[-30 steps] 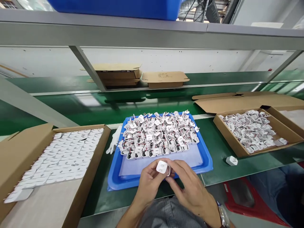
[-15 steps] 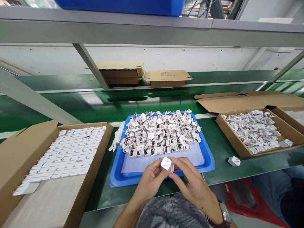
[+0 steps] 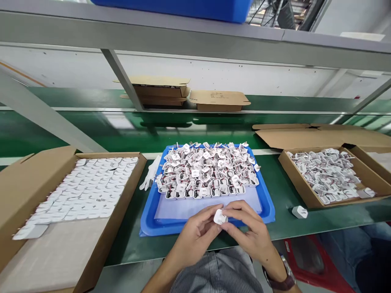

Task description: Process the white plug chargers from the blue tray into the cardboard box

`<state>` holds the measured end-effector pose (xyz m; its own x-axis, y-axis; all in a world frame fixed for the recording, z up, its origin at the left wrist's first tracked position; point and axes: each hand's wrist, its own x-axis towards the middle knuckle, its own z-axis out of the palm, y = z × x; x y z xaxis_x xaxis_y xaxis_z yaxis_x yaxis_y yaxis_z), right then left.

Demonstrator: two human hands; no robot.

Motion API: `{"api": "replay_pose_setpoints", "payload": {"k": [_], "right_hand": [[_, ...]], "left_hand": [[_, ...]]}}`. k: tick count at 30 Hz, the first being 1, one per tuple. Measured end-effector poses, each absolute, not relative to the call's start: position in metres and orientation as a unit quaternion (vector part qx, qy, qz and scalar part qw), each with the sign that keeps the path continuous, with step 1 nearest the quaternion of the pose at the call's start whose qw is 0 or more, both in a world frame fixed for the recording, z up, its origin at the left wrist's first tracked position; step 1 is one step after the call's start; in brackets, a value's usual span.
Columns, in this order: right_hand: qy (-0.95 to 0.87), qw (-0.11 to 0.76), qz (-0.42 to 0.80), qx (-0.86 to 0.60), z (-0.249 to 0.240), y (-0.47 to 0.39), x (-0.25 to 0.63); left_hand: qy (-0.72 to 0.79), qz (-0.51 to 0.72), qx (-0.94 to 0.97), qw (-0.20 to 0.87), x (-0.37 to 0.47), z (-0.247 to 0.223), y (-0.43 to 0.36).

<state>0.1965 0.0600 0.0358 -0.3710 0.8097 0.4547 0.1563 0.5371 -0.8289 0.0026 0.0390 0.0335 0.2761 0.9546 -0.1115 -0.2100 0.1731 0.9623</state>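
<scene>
A small white plug adapter (image 3: 219,217) is held over the front edge of the blue tray (image 3: 146,223). My left hand (image 3: 198,232) grips it from the left, its fingers curled round the piece. From the right, my right hand (image 3: 247,228) pinches the same adapter between thumb and fingers. Fingers hide part of its body. Behind my hands, many open white adapter housings (image 3: 198,173) with pins and red and black wires stand packed in the tray on a white sheet (image 3: 180,211).
On the left stands a carton (image 3: 100,264) with rows of white adapters (image 3: 88,193). Another carton (image 3: 301,185) on the right holds a heap of white parts; one loose adapter (image 3: 299,212) lies before it. A white glove (image 3: 149,175) lies beside the tray. A shelf beam (image 3: 183,44) crosses above.
My hands have brought the adapter's two parts closer together; the cap and body now look like one piece. The view has tilted slightly.
</scene>
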Motion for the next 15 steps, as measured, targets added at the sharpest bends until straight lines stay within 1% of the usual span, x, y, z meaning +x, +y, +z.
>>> {"api": "replay_pose_setpoints", "payload": {"k": [4,7,10,13,15], "right_hand": [[-0.745,0.457,0.371,-0.314,0.036,0.062,0.198],[-0.721,0.474,0.395,-0.315,0.035,0.064,0.201],[-0.728,0.482,0.375,-0.31,0.033,0.066,0.205],[-0.764,0.459,0.341,-0.298,0.036,0.066,0.207],[-0.783,0.446,0.324,-0.289,0.038,0.065,0.206]], "left_hand": [[0.444,0.43,0.541,0.57,0.003,0.042,0.036],[0.484,0.431,0.551,0.526,0.002,0.043,0.035],[0.499,0.445,0.509,0.542,0.0,0.039,0.035],[0.502,0.454,0.473,0.564,-0.001,0.035,0.033],[0.497,0.474,0.465,0.559,-0.001,0.032,0.033]]}}
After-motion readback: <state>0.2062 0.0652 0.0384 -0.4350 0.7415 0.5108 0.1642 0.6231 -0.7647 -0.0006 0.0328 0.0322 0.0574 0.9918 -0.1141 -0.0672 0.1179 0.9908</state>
